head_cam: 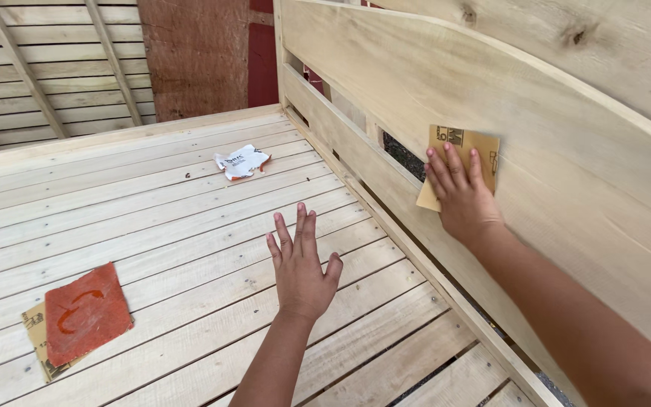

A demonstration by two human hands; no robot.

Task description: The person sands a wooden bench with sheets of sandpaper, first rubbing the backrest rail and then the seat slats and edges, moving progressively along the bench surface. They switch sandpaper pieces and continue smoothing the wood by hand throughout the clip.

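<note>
the right hand (pixel 461 197) presses a tan rectangular sheet of sandpaper (pixel 463 154) flat against the pale curved wooden headboard panel (pixel 566 151), fingers spread over the lower half of the sheet, palm bearing on it rather than pinching it. the sheet stands upright on the board, its long axis running roughly up and down with a slight tilt, directly ahead of that hand and up to the right of the left. the left hand (pixel 301 265) hovers open and empty above the slatted pale wood bed platform (pixel 190 226), fingers straight and slightly apart, touching nothing as far as can be seen. the right hand is plainly the nearer to the sheet; the left is well apart from it.

counted: one sheet under the hand; one red-orange worn abrasive sheet (pixel 87 313) lying on a second tan sheet (pixel 35 335) on the slats at lower left; one crumpled white wrapper (pixel 242 161) further up the platform.
</note>
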